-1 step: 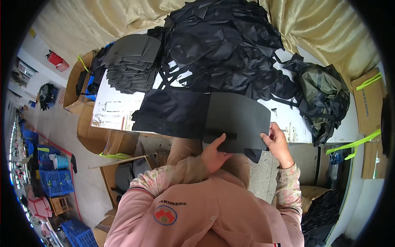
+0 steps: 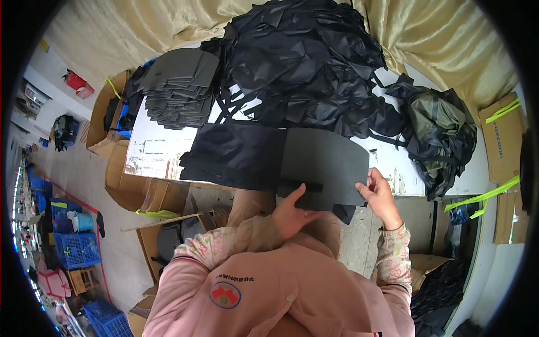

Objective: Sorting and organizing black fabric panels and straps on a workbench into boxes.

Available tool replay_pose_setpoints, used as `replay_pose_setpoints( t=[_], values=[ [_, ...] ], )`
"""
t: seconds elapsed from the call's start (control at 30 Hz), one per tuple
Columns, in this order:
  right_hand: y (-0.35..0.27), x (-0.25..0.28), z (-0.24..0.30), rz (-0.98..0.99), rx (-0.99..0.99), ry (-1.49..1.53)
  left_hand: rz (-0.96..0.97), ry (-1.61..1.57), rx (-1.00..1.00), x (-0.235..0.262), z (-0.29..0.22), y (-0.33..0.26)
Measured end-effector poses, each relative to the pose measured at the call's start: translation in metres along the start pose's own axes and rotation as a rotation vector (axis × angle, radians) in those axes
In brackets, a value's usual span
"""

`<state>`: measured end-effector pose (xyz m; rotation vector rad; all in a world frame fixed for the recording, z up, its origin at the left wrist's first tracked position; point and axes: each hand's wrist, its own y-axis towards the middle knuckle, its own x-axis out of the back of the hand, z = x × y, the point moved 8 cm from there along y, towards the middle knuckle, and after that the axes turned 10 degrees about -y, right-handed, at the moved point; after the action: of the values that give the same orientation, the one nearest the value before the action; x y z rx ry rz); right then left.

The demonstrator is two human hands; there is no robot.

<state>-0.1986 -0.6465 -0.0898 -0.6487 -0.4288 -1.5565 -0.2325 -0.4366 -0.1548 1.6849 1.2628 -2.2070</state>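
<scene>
Two hands' fingers (image 2: 364, 190) around grey foam panel (image 2: 324, 163)

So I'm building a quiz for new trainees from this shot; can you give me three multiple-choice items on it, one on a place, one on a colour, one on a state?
1. Where is the stack of dark grey foam sheets?
A. far left of the white table
B. on the floor
C. in a blue crate

2. What colour are the person's sleeves?
A. green
B. pink floral
C. white

3. What are the hands doing with the flat dark grey foam panel?
A. both off it
B. only one touches it
C. both grip its near edge

Answers:
1 A, the stack sits at the table's far left end.
2 B, both cuffs are pink with flowers.
3 C, the left hand and right hand each pinch the panel's edge.
</scene>
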Motion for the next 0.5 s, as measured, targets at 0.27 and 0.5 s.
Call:
replay_pose_setpoints(
  t=[0.27,0.5],
  values=[
    [0.007,-0.005,-0.052,0.288,-0.341,-0.031,0.729,1.766,-0.527,-0.044,0.001,-0.037],
    [0.076,0.029,0.008,-0.097,0.046,-0.473,0.409,2.683,-0.649,-0.038,-0.020,0.007]
  ],
)
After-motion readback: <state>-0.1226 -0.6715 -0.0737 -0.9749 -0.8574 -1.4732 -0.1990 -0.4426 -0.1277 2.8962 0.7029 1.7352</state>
